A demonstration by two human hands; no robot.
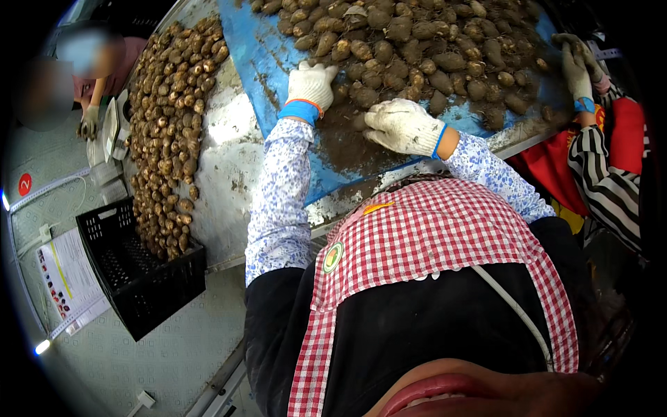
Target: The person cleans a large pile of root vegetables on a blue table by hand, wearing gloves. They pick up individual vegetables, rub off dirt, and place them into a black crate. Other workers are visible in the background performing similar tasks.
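My left hand, in a white knit glove with a blue and orange cuff, is palm down with bent fingers at the near left edge of a heap of soil-covered taro corms. Its palm side is hidden, so I cannot tell if anything is in it. My right hand, in a soiled white glove, is over loose soil at the front of the heap. A small corm shows at its fingertips; whether it is gripped is unclear. Under the heap lies a blue plastic sheet.
Cleaner corms are piled at the left of the metal table. A black plastic crate stands against its left end. Another person's gloved hands are at the right, and another worker's gloved hand at far left.
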